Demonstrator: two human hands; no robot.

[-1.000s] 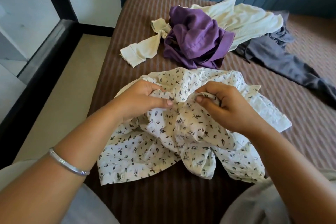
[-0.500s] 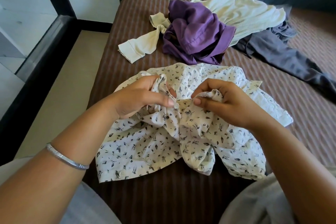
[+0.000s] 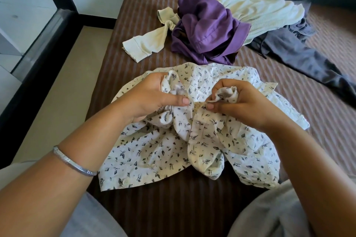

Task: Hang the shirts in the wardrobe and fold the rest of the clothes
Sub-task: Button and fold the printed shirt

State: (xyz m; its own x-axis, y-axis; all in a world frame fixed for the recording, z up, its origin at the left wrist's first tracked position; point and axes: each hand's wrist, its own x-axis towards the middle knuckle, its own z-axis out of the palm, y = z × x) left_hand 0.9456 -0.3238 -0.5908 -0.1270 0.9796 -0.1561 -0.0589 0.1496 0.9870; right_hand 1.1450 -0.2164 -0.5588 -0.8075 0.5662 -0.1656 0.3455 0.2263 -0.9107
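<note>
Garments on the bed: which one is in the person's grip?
The white leaf-print shirt, bunched in both the left hand and right hand; the purple, cream and grey garments lie untouched beyond it.

Bare forearms, no sleeves, L wrist w/ thin silver bangle (image 3: 74, 164), ribbed band, R wrist w/o jewellery visible, short plain fingernails, light grey trousers (image 3: 273, 215) over both knees at btm edge
</note>
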